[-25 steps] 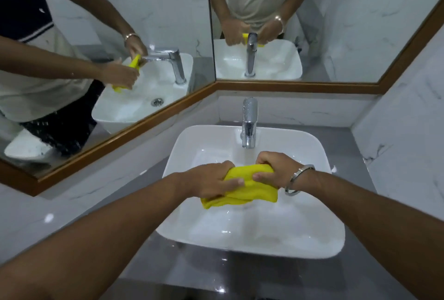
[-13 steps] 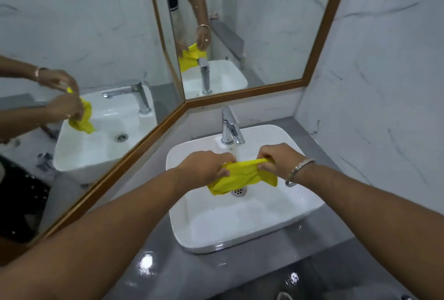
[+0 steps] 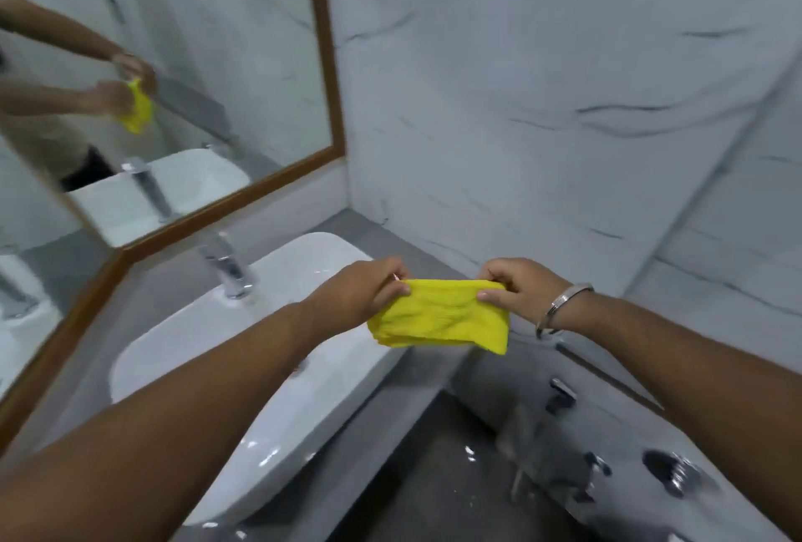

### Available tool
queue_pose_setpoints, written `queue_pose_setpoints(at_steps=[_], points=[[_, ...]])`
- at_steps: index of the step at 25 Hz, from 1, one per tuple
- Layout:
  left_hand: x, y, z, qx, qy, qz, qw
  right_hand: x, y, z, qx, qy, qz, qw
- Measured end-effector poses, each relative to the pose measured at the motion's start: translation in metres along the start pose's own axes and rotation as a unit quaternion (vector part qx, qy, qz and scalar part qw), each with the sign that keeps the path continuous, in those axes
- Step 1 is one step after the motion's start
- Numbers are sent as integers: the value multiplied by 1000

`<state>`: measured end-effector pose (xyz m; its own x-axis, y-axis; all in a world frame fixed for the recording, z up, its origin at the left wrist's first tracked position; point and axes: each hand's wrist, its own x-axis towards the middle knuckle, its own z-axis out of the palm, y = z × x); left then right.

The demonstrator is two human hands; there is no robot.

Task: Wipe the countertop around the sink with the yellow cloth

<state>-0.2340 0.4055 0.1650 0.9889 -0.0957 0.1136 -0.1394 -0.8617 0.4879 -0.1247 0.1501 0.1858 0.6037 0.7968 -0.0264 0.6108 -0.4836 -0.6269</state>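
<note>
A yellow cloth (image 3: 440, 315) hangs folded in the air, stretched between both hands above the right end of the white sink (image 3: 277, 446). My left hand (image 3: 364, 292) pinches its upper left corner. My right hand (image 3: 518, 287), with a metal bangle on the wrist, pinches its upper right corner. The grey countertop (image 3: 416, 255) runs behind and to the right of the sink, up to the marble wall. The cloth touches neither sink nor countertop.
A chrome tap (image 3: 225, 266) stands at the back of the sink. A wood-framed mirror (image 3: 323, 64) lines the corner on the left. Low on the right wall sit chrome valves (image 3: 670, 470) and a pipe. A dark wet floor (image 3: 434, 476) lies below.
The view has swung to the right. Both hands have carried the cloth from above the basin's drain to its right end and pulled it out flatter.
</note>
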Motion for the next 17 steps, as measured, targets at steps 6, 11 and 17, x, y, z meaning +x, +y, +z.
queue_pose_setpoints(at_steps=[6, 11, 17], points=[[141, 141, 147, -210, -145, 80, 964, -183, 167, -59, 207, 145, 260, 932], [233, 222, 308, -267, -189, 44, 944, -264, 302, -61, 291, 281, 429, 808], [300, 228, 416, -217, -165, -11, 962, -254, 417, -32, 222, 355, 501, 757]])
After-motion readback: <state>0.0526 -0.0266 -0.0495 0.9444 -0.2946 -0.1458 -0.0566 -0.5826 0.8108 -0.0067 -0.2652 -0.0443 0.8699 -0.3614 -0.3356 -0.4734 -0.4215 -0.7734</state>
